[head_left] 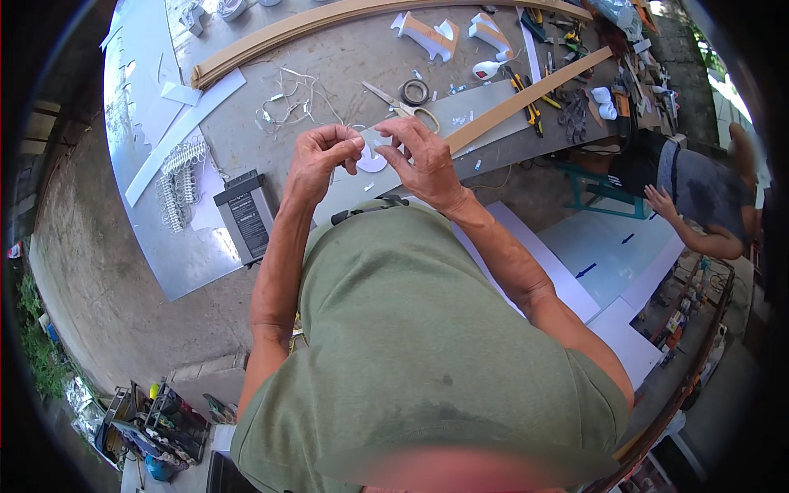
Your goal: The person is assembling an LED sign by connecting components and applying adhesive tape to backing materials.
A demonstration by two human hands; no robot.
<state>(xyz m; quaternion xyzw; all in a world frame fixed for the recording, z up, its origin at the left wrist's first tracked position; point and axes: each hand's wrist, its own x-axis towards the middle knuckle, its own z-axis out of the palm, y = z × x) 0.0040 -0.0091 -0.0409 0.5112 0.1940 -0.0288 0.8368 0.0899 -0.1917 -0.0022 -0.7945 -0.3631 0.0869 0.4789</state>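
My left hand [325,160] is closed, thumb and forefinger pinched together above the table. My right hand [426,164] faces it, its fingers curled toward the thumb. Whatever small thing the two hold is too tiny to make out. Below and between them lies a white rounded piece [372,163] on the table. Just beyond my fingers are scissors [386,98] with pale handles and a dark roll of tape [414,92]. A tangle of thin white wire [300,99] lies past my left hand.
A grey metal-cased box [246,218] and strings of small white modules [181,181] lie at left. Long brown strips [526,99] cross the table [271,57]. White-and-brown shaped pieces [429,37], a white bottle [485,70] and pliers [534,119] lie farther right. A co-worker [707,185] is at right.
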